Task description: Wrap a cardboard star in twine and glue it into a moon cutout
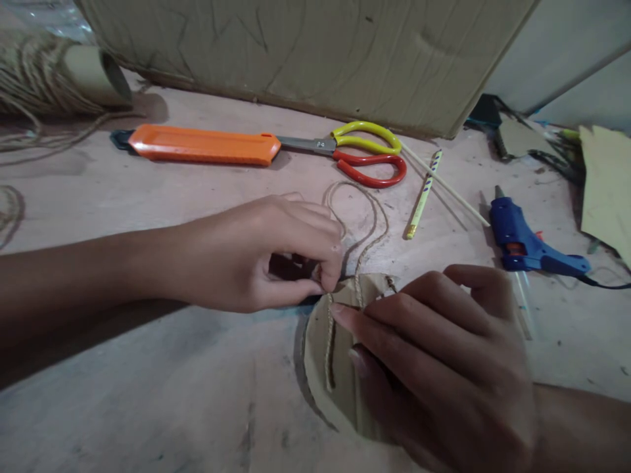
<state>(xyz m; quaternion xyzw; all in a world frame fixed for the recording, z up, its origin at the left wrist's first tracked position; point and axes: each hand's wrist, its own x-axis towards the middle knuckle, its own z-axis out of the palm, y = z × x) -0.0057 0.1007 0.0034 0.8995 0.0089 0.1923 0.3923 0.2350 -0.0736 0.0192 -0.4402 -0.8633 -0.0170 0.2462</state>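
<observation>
My left hand (276, 253) is closed in a pinch on thin brown twine (329, 348) at the upper left edge of a rounded cardboard piece (320, 401). The twine's end hangs down over the cardboard, and a loose loop lies on the table beyond. My right hand (444, 355) is bent over the cardboard's right side, its index fingertip touching the twine just below my left fingertips. A second strand runs in under the right fingers. Whatever lies between right thumb and fingers is hidden, as is much of the cardboard.
Beyond my hands lie an orange cutter (204, 146), scissors (369, 174) with yellow and red handles, a pencil (424, 197) and a thin stick (451, 187). A blue glue gun (522, 236) rests at right. A twine roll (44, 79) is at far left; a large cardboard sheet (315, 59) stands behind.
</observation>
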